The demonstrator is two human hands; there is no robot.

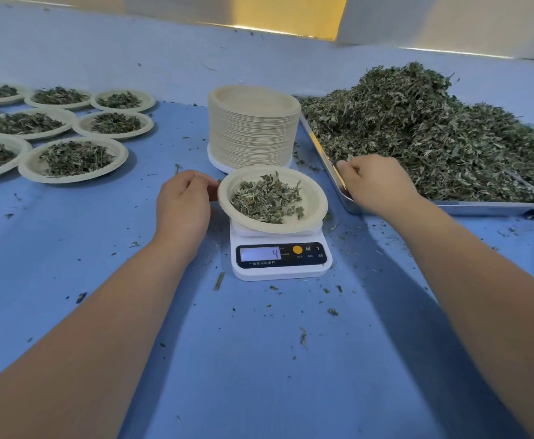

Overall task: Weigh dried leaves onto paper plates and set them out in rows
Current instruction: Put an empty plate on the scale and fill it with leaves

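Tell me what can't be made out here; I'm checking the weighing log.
Head view:
- Scale display: blurred; only a 4 reads.
- Right hand: its own back hides the fingertips, grip on leaves unknown.
- Left hand: contact with the plate rim unclear.
- Filled plates: left frame edge cuts off the rows.

One wide-angle camera on the person's head looks forward and down at the bench (259, 359), near enough that both forearms (101, 327) run up from the bottom corners to the fingers (196, 180) at mid-frame. Beyond the fingers the view reaches the bench's far edge and a wall (449, 20); left of them it cuts off the outermost plates (27, 167).
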